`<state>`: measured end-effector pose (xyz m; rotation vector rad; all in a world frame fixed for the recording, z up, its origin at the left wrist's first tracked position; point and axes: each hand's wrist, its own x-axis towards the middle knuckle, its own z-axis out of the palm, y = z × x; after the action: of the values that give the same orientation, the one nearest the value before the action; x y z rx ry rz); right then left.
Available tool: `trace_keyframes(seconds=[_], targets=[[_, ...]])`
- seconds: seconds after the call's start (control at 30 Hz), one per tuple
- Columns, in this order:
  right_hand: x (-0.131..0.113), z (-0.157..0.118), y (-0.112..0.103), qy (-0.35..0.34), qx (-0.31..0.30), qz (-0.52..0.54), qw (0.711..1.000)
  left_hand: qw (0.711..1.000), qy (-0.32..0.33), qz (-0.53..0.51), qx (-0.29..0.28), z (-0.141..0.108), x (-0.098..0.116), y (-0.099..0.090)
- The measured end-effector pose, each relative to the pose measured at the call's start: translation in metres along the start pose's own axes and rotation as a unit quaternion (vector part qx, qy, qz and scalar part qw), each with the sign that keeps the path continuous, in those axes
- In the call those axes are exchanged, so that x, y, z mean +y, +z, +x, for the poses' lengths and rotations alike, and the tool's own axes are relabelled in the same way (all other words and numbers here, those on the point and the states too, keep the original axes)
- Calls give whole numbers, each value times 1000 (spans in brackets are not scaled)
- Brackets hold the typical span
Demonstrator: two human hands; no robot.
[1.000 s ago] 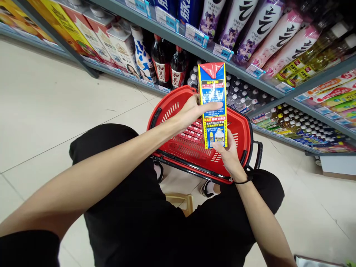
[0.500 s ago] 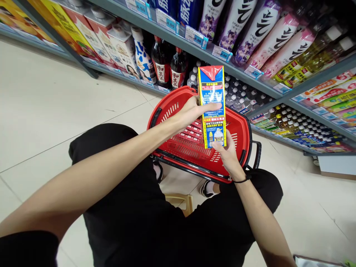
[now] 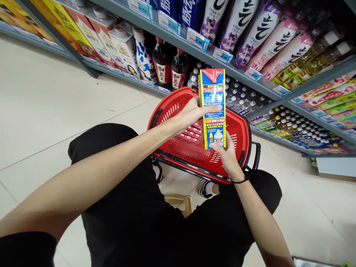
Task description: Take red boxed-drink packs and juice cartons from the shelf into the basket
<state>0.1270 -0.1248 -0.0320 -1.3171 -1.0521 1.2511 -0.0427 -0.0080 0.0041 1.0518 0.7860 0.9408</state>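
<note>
A tall drink carton (image 3: 213,89), blue and yellow with a red folded top, is held upright between both hands above a red shopping basket (image 3: 183,146). My left hand (image 3: 193,112) grips its left side, the thumb lying across the printed panel and the other fingers hidden behind. Around the lower right corner closes my right hand (image 3: 228,154), with its thumb on the bottom edge of the panel. Small red-and-white packs (image 3: 191,133) lie inside the basket, partly covered by my left hand and the carton.
Shelves of drinks (image 3: 178,31) stretch across the far side, with bottles and cartons on several levels. Dark bottles (image 3: 178,68) stand on the low shelf just beyond the basket. A black basket handle (image 3: 257,155) sticks out at right. Between my legs shows a beige stool (image 3: 179,202).
The carton has shifted very slightly down in the picture, with both hands keeping the same grip on it. Otherwise the scene is nearly the same.
</note>
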Motion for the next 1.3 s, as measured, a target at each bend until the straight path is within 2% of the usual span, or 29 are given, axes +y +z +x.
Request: trace_keyframes(seconds=[0.47,0.63,0.9,1.3], targets=[[5,-2,-3,4,5,42,999,999,24,-4,-20,-3,3,3],[6,-3,-4,5,3,49,999,1000,15,0,-24,-2,3,2],[4,-2,0,2,9,31,999,1000,24,3,-16,-2,0,1],[3,-3,0,-4,4,32,999,1000,6,13,-2,-3,1,0]])
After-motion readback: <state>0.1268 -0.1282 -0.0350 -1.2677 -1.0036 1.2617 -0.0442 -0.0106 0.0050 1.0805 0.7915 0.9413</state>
